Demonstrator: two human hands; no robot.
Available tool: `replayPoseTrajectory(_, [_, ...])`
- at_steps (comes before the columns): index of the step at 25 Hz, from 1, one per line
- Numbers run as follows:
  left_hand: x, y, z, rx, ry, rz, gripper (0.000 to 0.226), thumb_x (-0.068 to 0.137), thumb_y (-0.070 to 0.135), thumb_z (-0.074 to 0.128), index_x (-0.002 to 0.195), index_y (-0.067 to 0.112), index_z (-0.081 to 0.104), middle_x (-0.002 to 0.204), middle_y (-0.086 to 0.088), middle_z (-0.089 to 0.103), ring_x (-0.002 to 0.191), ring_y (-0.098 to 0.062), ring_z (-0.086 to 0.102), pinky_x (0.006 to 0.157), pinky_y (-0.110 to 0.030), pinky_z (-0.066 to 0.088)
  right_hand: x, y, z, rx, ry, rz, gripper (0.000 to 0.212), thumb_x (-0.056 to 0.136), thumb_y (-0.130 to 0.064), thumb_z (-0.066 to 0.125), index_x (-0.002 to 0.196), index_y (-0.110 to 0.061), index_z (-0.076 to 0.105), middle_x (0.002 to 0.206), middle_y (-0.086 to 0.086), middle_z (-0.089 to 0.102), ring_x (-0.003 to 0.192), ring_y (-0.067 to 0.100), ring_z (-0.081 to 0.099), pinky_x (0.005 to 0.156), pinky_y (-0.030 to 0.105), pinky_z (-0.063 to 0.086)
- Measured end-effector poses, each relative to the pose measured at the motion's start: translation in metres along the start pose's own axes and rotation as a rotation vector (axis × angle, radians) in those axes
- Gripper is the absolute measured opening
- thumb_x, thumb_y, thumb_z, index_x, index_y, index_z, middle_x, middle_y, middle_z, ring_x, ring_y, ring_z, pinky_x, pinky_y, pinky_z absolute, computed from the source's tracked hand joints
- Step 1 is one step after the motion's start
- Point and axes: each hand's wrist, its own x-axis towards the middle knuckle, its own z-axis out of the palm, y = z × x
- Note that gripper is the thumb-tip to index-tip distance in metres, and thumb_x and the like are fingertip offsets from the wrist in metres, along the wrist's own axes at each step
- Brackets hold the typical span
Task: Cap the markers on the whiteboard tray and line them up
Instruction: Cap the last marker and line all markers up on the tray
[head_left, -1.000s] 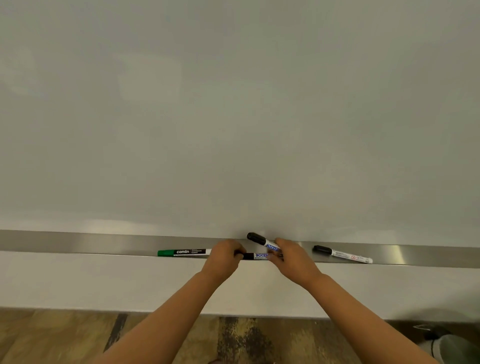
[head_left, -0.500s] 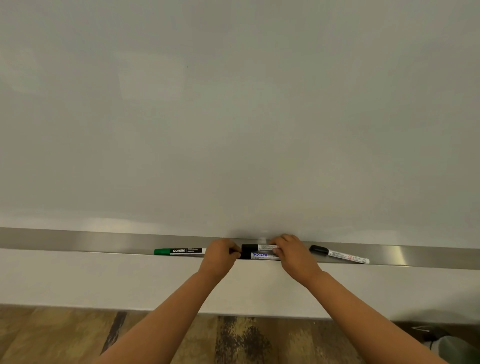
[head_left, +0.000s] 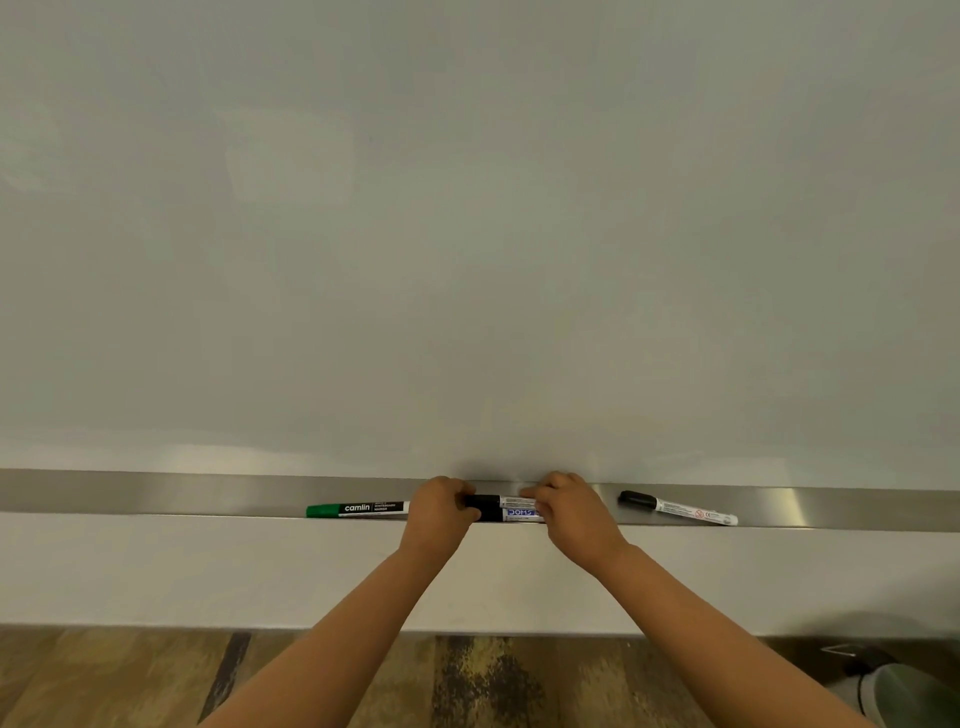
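On the brushed-metal whiteboard tray (head_left: 156, 493), the left hand (head_left: 439, 517) and right hand (head_left: 574, 512) pinch opposite ends of two black-capped white markers (head_left: 511, 508) lying side by side mid-tray, front marker at the edge.

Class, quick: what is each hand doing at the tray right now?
Left hand: fingers curled at the black cap ends of the two DOMS markers.
Right hand: fingers closed on their white barrels.
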Motion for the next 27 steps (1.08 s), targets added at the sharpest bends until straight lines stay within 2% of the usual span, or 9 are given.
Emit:
replayPoseTrajectory(5, [0.002, 0.0, -0.001, -0.033, -0.014, -0.027, 0.029, 0.079, 0.007, 0.067, 0.108, 0.006, 0.069, 0.105, -0.015, 0.071, 0.097, -0.027, 0.064, 0.082, -0.023, 0.044, -0.005, 0.002, 0.0, 0.049, 0.045, 0.042, 0.035, 0.096, -0.016, 0.039, 0.127, -0.021, 0.056, 0.122, 0.005, 0.058, 0.113, 0.025, 0.047, 0.094, 0.036, 0.044])
replayPoseTrajectory(12, [0.005, 0.003, -0.002, -0.019, -0.031, -0.025, 0.025, 0.084, 0.012, 0.061, 0.108, 0.006, 0.067, 0.109, -0.012, 0.07, 0.099, -0.024, 0.064, 0.078, -0.018, 0.04, 0.0, -0.002, -0.008, 0.047, 0.044, 0.106, 0.03, 0.093, -0.016, 0.045, 0.114, -0.022, 0.065, 0.111, 0.004, 0.064, 0.108, 0.024, 0.053, 0.081, 0.033, 0.047])
replayPoseTrajectory(18, [0.014, 0.008, -0.005, 0.05, -0.066, -0.026, 0.023, 0.086, 0.008, 0.055, 0.103, 0.005, 0.071, 0.11, -0.012, 0.071, 0.099, -0.025, 0.064, 0.081, -0.023, 0.044, 0.01, -0.032, -0.009, -0.04, -0.036, -0.154, 0.03, 0.093, -0.017, 0.045, 0.113, -0.02, 0.066, 0.106, 0.007, 0.069, 0.1, 0.027, 0.056, 0.083, 0.038, 0.047])
replayPoseTrajectory(22, [0.017, 0.008, -0.006, 0.056, -0.069, -0.025, 0.023, 0.086, 0.008, 0.055, 0.102, 0.003, 0.071, 0.11, -0.012, 0.071, 0.1, -0.026, 0.064, 0.081, -0.023, 0.044, 0.02, -0.041, -0.012, -0.128, -0.088, -0.149, 0.03, 0.093, -0.021, 0.043, 0.113, -0.024, 0.066, 0.102, 0.009, 0.07, 0.097, 0.029, 0.057, 0.078, 0.039, 0.049])
replayPoseTrajectory(27, [0.016, 0.006, -0.006, 0.02, -0.066, -0.043, 0.022, 0.082, 0.008, 0.062, 0.101, 0.002, 0.07, 0.107, -0.014, 0.071, 0.097, -0.026, 0.064, 0.077, -0.023, 0.044, 0.019, -0.039, -0.009, -0.086, -0.099, -0.127, 0.031, 0.094, -0.021, 0.041, 0.11, -0.024, 0.067, 0.1, 0.008, 0.07, 0.094, 0.027, 0.06, 0.074, 0.039, 0.052])
